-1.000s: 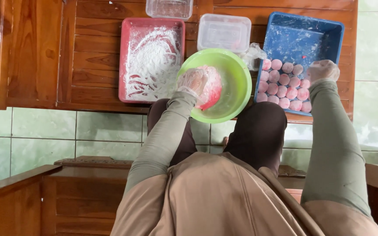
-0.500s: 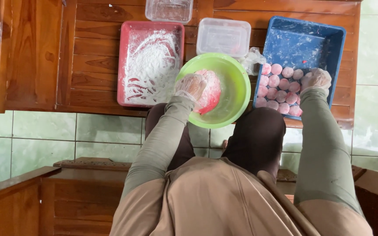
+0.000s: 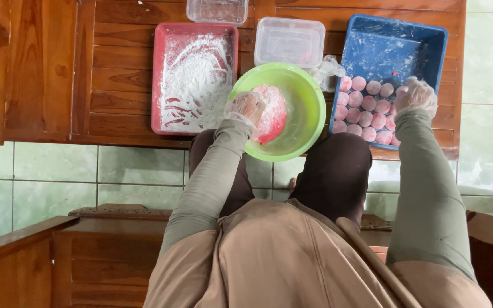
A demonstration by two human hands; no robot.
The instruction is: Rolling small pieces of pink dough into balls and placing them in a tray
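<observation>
Red tray [image 3: 161,68] far left on the wooden table [image 3: 115,63], dusted with white flour [image 3: 195,74] and holding nothing else. Clear lidded tub [image 3: 289,41] above the centre, another clear tub [image 3: 217,9] at the top edge; contents can't be made out. Green bowl [image 3: 306,122] in the middle holds a pink dough lump [image 3: 274,114]. Left hand [image 3: 246,108], in a thin plastic glove, fingers curled onto the dough's left side and pressing into it. Dough looks soft, pliable, likely sticky, light enough for one hand; best pinched from the floured upper edge, since it deforms easily. Crumpled plastic bag [image 3: 327,68] sits between the bowl and the blue tray [image 3: 395,40]. Blue tray is floured, with rows of small pink dough balls [image 3: 366,105] packed in the near half, touching. Right hand [image 3: 415,96], gloved, loosely closed over the balls at the tray's near right; can't tell whether it grips one.
</observation>
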